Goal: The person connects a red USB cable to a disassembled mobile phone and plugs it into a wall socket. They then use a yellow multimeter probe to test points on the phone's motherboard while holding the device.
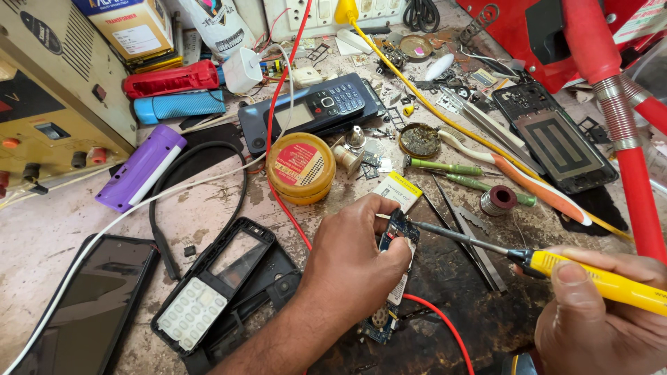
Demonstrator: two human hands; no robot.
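My left hand [354, 260] presses down on a small blue phone circuit board [397, 232] lying on the dark, stained part of the bench. My right hand [601, 319] grips a yellow-handled soldering iron [590, 274]; its thin metal tip reaches left and touches the top of the board beside my left thumb. A red wire [445, 326] runs under my left hand and across the bench. An open keypad phone front cover [212, 281] with white keys lies left of my left forearm.
A round yellow tin [301, 167] stands behind the board. A dark keypad phone [313, 111], a purple tube [142, 167], a black smartphone [87, 309], a phone back frame [556, 139], a solder spool [498, 200], a toothbrush [514, 173] and a power supply box [48, 104] crowd the bench.
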